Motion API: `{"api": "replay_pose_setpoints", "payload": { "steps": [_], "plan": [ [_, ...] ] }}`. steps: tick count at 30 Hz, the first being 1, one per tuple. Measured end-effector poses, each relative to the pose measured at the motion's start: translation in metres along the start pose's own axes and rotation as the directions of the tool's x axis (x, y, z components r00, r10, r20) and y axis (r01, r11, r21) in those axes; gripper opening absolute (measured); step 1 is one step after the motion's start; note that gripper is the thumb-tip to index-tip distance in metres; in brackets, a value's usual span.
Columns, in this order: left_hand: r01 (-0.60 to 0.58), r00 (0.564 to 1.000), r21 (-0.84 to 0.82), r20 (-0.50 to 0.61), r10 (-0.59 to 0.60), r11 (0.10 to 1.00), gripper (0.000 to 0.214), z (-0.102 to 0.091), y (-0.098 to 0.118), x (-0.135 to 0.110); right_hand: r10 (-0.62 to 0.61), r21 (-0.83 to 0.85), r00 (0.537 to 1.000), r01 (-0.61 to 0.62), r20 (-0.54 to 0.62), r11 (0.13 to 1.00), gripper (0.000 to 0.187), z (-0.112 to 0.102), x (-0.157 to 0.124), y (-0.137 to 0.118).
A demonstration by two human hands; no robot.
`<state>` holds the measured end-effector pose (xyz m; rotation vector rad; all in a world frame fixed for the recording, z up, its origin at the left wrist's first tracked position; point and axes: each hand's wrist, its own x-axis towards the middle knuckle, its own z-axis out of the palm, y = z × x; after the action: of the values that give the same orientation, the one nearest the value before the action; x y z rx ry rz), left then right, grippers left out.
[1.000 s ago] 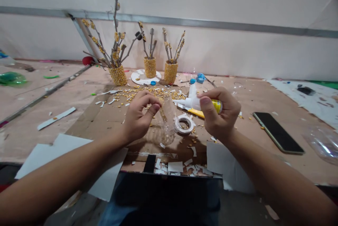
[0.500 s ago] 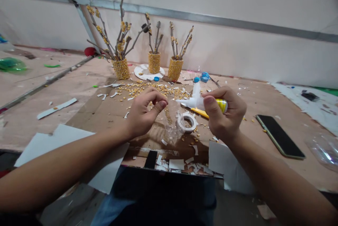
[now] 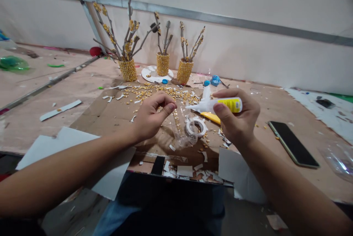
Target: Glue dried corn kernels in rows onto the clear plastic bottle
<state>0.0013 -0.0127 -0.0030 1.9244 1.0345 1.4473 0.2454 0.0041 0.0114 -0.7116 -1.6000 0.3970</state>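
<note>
My right hand (image 3: 237, 118) is closed around a small white glue bottle (image 3: 217, 105) with a yellow label, its nozzle pointing left. My left hand (image 3: 153, 116) is pinched shut on something too small to name, just left of the nozzle. Below and between the hands stands a clear plastic cup (image 3: 184, 127) with a strip of corn kernels stuck down its side. A white tape roll (image 3: 196, 127) lies right behind the cup.
Three kernel-covered vases with twigs (image 3: 162, 63) stand at the back beside a white disc. Loose corn kernels (image 3: 154, 92) and paper scraps litter the cardboard sheet (image 3: 110, 118). A black phone (image 3: 292, 143) lies at the right, white paper sheets (image 3: 66, 144) at the near edge.
My right hand has tilted the glue bottle more level and raised it a little; the left hand stays pinched. The view has shifted slightly down and left.
</note>
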Motion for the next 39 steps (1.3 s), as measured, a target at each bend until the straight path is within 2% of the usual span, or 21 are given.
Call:
{"api": "replay_pose_setpoints", "payload": {
  "steps": [2,5,9,12,17,22,29,39],
  "plan": [
    [0.021,1.000,-0.039,0.007,-0.021,0.999,0.027,0.001,-0.001,0.000,0.026,0.057,0.999,-0.024,-0.027,0.998,0.033,-0.001,-0.001,0.003],
    [0.047,0.999,-0.091,0.011,-0.046,0.995,0.030,0.002,-0.002,0.000,-0.004,0.054,0.996,0.009,-0.093,0.998,0.031,-0.001,-0.003,0.004],
    [0.065,0.998,-0.143,0.027,-0.062,0.988,0.033,0.002,0.000,0.001,-0.101,-0.028,0.987,0.098,-0.123,0.995,0.023,0.000,-0.003,-0.003],
    [0.064,0.997,-0.147,0.041,-0.058,0.987,0.033,0.001,0.001,0.002,-0.172,-0.111,0.977,0.159,-0.127,0.981,0.024,0.000,-0.001,-0.010],
    [0.055,0.995,-0.123,0.094,-0.043,0.991,0.027,0.000,0.000,0.001,-0.142,-0.138,0.986,0.129,-0.090,0.982,0.029,0.001,-0.002,-0.017],
    [0.090,0.986,-0.177,0.152,-0.063,0.980,0.025,0.003,0.002,0.000,-0.135,-0.058,0.988,0.130,-0.077,0.990,0.034,0.003,-0.011,-0.010],
    [0.127,0.971,-0.193,0.222,-0.083,0.973,0.020,0.006,0.006,-0.001,-0.102,-0.080,0.992,0.096,-0.076,0.992,0.033,0.004,-0.014,-0.007],
    [0.170,0.964,-0.253,0.245,-0.107,0.952,0.025,0.009,0.003,-0.003,-0.152,-0.064,0.987,0.148,-0.059,0.987,0.032,0.004,-0.012,-0.009]
  ]
}}
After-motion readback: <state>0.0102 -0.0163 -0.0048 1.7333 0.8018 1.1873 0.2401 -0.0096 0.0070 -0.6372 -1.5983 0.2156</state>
